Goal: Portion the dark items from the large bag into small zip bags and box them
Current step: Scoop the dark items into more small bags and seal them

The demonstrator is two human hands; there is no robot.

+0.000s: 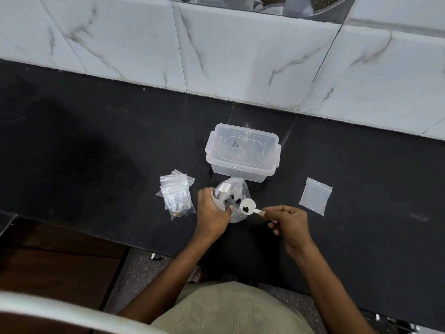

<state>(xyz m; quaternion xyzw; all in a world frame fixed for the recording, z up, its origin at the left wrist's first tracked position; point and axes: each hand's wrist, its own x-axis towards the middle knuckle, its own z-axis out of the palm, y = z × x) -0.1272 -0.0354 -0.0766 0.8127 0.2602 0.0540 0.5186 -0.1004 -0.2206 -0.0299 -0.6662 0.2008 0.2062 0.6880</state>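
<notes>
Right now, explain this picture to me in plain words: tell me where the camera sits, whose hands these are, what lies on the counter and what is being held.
There is one picture, taken by a camera worn on a person's head, looking down at their own two bare hands; no machine is involved.

The left hand grips the rim of the large bag, which holds dark items. The right hand pinches the handle of a white scoop, which carries a few dark items above the bag's mouth.

On the dark counter a clear lidded box stands behind the bag. A pile of small zip bags lies to the left, and a single flat zip bag to the right. Behind is a white tiled wall.
</notes>
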